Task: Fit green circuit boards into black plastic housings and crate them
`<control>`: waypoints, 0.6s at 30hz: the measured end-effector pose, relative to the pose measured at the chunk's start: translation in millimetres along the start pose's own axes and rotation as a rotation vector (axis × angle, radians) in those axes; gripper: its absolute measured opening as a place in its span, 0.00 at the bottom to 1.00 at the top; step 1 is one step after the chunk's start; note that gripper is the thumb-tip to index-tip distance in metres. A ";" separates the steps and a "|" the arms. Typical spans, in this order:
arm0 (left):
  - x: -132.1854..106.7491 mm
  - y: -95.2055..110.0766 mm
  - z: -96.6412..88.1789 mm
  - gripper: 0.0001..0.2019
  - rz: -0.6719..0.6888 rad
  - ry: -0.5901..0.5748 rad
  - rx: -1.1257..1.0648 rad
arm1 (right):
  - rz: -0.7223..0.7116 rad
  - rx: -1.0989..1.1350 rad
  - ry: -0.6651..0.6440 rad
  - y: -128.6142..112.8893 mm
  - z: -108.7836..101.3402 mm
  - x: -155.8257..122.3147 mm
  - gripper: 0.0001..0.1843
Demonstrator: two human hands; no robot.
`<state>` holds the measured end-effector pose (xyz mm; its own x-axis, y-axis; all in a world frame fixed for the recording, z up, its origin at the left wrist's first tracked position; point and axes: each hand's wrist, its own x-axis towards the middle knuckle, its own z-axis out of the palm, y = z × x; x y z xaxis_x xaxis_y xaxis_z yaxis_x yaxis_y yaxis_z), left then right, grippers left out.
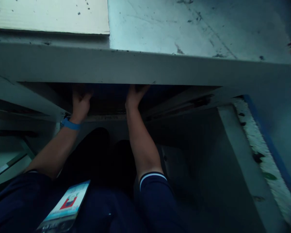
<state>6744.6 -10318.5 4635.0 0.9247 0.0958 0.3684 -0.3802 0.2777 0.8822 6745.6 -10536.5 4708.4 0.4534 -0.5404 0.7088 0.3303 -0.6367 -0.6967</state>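
Both my arms reach forward into a dark recess under a grey worktable. My left hand, with a blue band on the wrist, is curled in the shadow under the table edge; what it holds is hidden. My right hand presses up against the underside, fingers partly hidden by the edge. A dark blue surface shows between the two hands inside the recess.
The scuffed tabletop fills the upper view, with a pale board at the top left. A grey leg or frame slopes down at right beside a blue-edged strip. A badge card hangs at my chest.
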 end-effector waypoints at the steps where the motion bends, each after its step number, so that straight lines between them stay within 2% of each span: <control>1: 4.3 -1.3 2.4 0.22 -0.012 0.010 -0.018 | 0.005 0.001 -0.010 6.6 3.3 5.1 0.39; 5: 16.7 -1.7 10.5 0.20 -0.045 0.056 -0.071 | 0.041 -0.003 -0.049 29.5 10.5 19.6 0.36; 9: 25.2 -1.8 15.4 0.17 -0.049 0.066 -0.083 | 0.050 -0.010 -0.075 42.6 13.1 27.3 0.35; 15: 27.5 -3.3 20.1 0.23 -0.059 0.078 -0.104 | 0.063 -0.050 -0.065 44.4 13.1 33.3 0.37; 18: 29.2 -4.3 21.7 0.23 -0.051 0.066 -0.071 | 0.049 -0.041 -0.068 41.9 11.7 31.6 0.39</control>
<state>6772.9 -10337.6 4648.4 0.9428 0.1417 0.3016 -0.3327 0.3505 0.8755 6783.4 -10573.7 4700.4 0.5241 -0.5338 0.6636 0.2723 -0.6332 -0.7245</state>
